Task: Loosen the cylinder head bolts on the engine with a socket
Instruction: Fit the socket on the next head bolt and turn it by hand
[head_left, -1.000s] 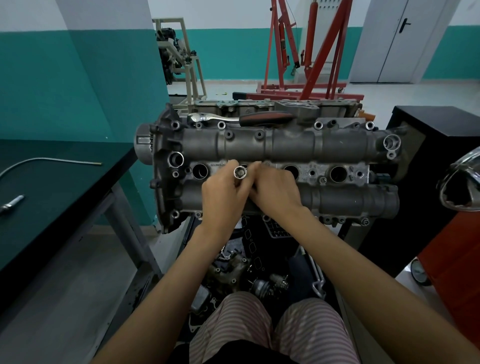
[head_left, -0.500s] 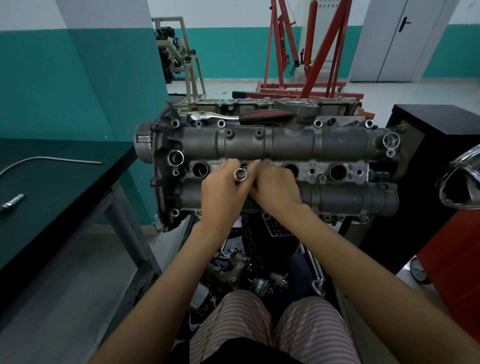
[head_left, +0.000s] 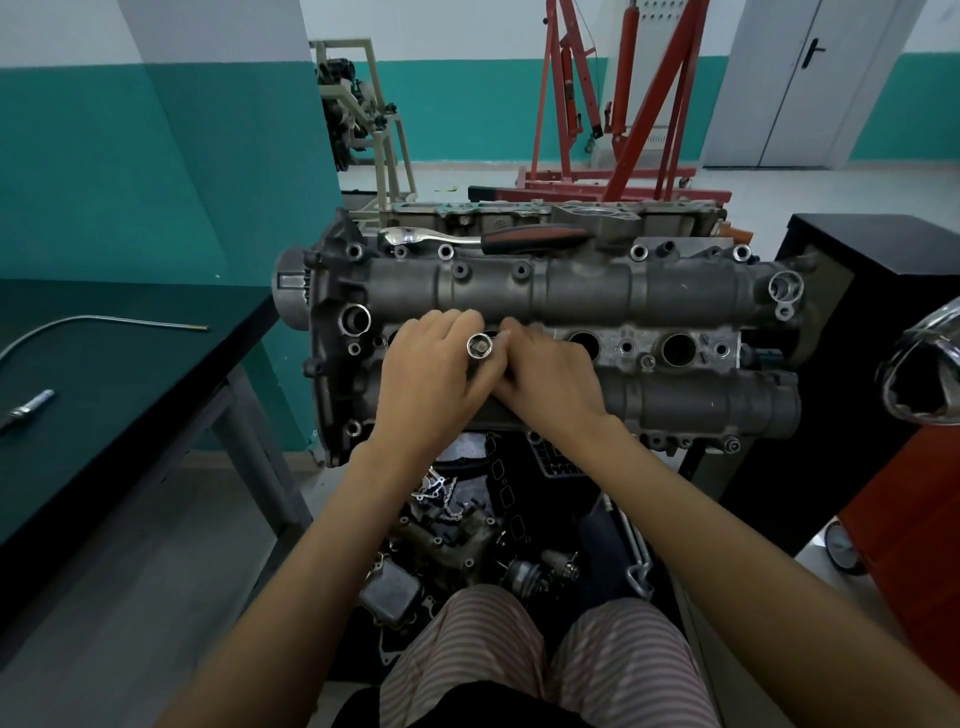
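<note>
A grey engine cylinder head (head_left: 649, 296) lies across the middle of the view, with bolts and round plug wells along its centre row. My left hand (head_left: 434, 379) holds a small chrome socket (head_left: 479, 345) between thumb and fingers, its open end facing the camera. My right hand (head_left: 553, 376) lies against the left one, fingers curled over the socket's far end and the well beneath; what they hold is hidden. A ratchet (head_left: 483, 238) with a black and red handle rests on the far edge of the head.
A dark green workbench (head_left: 130, 374) stands at the left with a thin metal tube (head_left: 104, 325) and a spark plug (head_left: 26, 410). Loose engine parts (head_left: 457, 540) lie below the head. A black cabinet (head_left: 883, 270) and a red crane (head_left: 613, 104) stand to the right and behind.
Both hands stayed together over the centre wells. The socket in my left hand shifted slightly down and left.
</note>
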